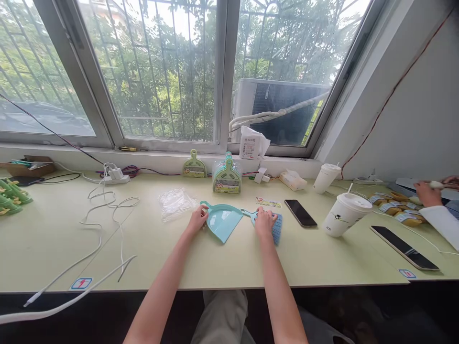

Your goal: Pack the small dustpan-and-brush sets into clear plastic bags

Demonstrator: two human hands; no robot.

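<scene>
A small teal dustpan [223, 221] lies flat on the pale green table [53, 239]. My left hand [197, 220] is closed on its handle at the left. To its right lies a small blue brush [274, 227], and my right hand [264, 222] grips it from above, fingers curled over the handle. A printed card [268, 202] lies just behind the brush. An empty clear plastic bag [175, 203] lies to the left of the dustpan.
A stack of packed dustpan sets [227, 178] and one single set [194, 167] stand by the window sill. Two phones [300, 213] [404, 247], two paper cups [344, 214] [326, 177], white cables [103, 210]. Another person's hand [428, 193] works at far right.
</scene>
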